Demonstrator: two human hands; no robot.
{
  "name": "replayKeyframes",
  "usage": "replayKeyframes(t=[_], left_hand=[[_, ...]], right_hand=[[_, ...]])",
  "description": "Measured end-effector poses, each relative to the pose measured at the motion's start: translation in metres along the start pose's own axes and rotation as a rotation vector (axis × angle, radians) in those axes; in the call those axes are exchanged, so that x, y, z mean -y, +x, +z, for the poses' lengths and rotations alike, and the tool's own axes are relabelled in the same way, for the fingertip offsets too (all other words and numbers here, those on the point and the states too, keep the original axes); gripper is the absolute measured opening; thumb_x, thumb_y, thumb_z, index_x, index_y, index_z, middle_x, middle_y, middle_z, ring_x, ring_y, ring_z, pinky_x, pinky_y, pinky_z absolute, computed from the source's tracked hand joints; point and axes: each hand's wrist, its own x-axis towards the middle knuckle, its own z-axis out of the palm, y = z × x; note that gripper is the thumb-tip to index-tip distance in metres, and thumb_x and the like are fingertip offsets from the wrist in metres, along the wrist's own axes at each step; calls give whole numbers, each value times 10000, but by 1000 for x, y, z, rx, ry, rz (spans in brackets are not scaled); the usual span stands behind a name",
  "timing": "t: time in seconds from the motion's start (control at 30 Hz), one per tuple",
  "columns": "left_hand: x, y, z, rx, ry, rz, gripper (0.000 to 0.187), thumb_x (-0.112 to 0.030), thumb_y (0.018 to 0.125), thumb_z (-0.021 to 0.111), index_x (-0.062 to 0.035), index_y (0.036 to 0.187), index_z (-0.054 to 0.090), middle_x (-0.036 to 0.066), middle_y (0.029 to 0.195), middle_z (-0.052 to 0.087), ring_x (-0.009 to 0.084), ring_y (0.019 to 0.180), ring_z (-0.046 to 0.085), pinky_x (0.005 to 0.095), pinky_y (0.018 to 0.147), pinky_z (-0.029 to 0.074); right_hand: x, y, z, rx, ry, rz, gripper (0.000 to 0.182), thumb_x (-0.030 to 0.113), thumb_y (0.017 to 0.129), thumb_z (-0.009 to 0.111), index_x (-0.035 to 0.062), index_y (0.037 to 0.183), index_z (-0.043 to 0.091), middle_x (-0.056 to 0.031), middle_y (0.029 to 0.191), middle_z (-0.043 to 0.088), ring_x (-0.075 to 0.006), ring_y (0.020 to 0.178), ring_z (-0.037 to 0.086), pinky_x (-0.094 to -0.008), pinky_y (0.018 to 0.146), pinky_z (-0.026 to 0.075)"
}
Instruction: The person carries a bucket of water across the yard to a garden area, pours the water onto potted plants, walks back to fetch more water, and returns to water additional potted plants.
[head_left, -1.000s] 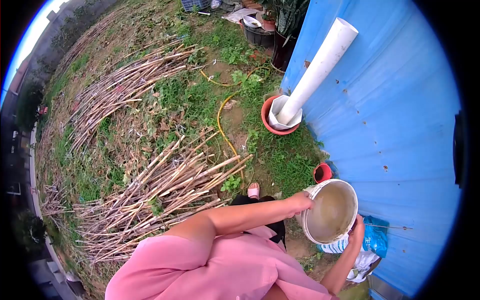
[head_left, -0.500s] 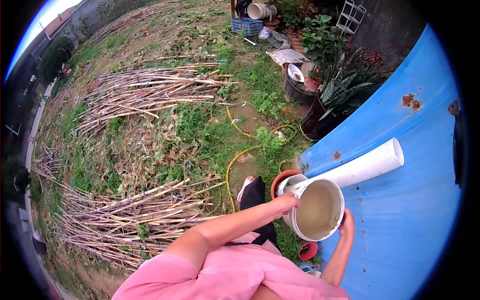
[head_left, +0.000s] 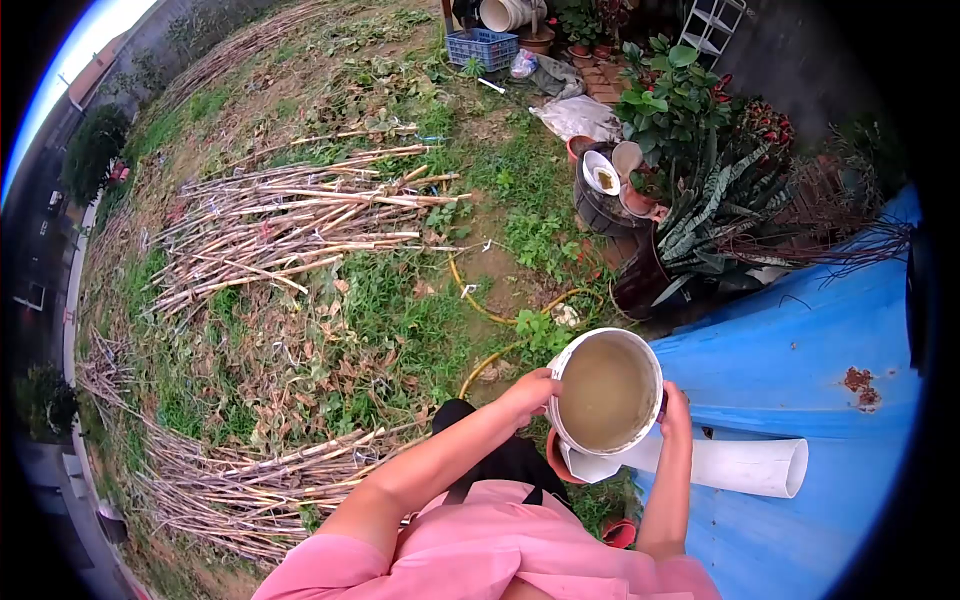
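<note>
A round white bucket point(head_left: 640, 346) of murky brownish water point(head_left: 604, 392) is in front of my body, its mouth facing up towards me. My left hand point(head_left: 530, 393) is closed on the bucket's left side at the rim. On the opposite side, my right hand point(head_left: 676, 410) grips it, with a small dark part showing by the fingers. Below the bucket, partly covered by it, are a terracotta pot point(head_left: 562, 460) and a wide white pipe point(head_left: 750, 465) lying against the blue sheet.
A rusty blue sheet point(head_left: 780, 370) rises on my right. Ahead stand potted plants, including a spiky-leaved one point(head_left: 705, 215). A yellow hose point(head_left: 480, 305) curves over the grass. Piles of dry canes point(head_left: 300, 220) lie to the left; a small red pot point(head_left: 620, 533) sits low.
My hands and the bucket have moved up and slightly left in view, away from the white pipe. My view has turned, so the plants ahead show more fully.
</note>
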Motion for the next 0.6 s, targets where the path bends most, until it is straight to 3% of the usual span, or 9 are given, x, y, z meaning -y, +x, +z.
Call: replayKeyframes(t=[0.03, 0.1, 0.23, 0.3, 0.4, 0.5, 0.6], left_hand=[[-33, -22, 6, -96, -5, 14, 458, -132, 681, 571, -74, 1127, 489, -7, 774, 530, 82, 684, 471, 242, 619, 369], [-60, -7, -8, -34, 12, 23, 462, -133, 688, 579, -65, 1135, 485, -20, 745, 511, 60, 629, 454, 235, 595, 365], [-123, 13, -30, -48, 20, -5, 378, -117, 718, 546, -92, 1093, 505, -55, 670, 477, 39, 558, 425, 196, 504, 334], [-145, 39, -52, 72, 6, -5, 352, -138, 718, 547, -106, 1067, 512, -47, 698, 510, 46, 575, 444, 218, 545, 350], [-174, 92, -83, 74, 114, -20, 310, -154, 717, 555, -112, 1021, 516, -27, 758, 537, 66, 625, 480, 220, 598, 354], [-226, 119, -101, 6, 97, -59, 488, -164, 690, 582, -75, 1155, 463, -2, 824, 541, 88, 730, 491, 255, 651, 370], [-268, 159, -123, 189, 147, -119, 598, -175, 679, 588, -75, 1238, 402, 10, 866, 541, 106, 769, 486, 283, 699, 381]], right_hand=[[13, 5, 15, -51, -1, -8, 219, 277, 772, 504, 74, 784, 588, -20, 692, 589, -122, 537, 539, -265, 450, 440], [24, 37, 21, 62, -51, 3, 239, 311, 763, 513, 89, 781, 599, -15, 701, 598, -108, 577, 560, -265, 470, 458], [67, 53, 70, -1, -36, -10, 248, 321, 763, 513, 89, 774, 600, -14, 691, 597, -111, 559, 551, -260, 469, 451], [82, 69, 94, -6, -15, -23, 252, 324, 765, 513, 88, 772, 600, -15, 698, 600, -112, 554, 548, -259, 471, 449], [107, 85, 134, -75, 27, -12, 262, 314, 772, 506, 75, 809, 608, -26, 724, 611, -118, 578, 564, -259, 475, 458], [129, 114, 167, -170, 78, 20, 252, 299, 784, 495, 76, 829, 602, -19, 730, 607, -121, 597, 561, -260, 488, 452], [149, 131, 191, -213, 128, 48, 250, 295, 790, 489, 73, 839, 594, -16, 763, 610, -116, 647, 566, -256, 535, 456]])
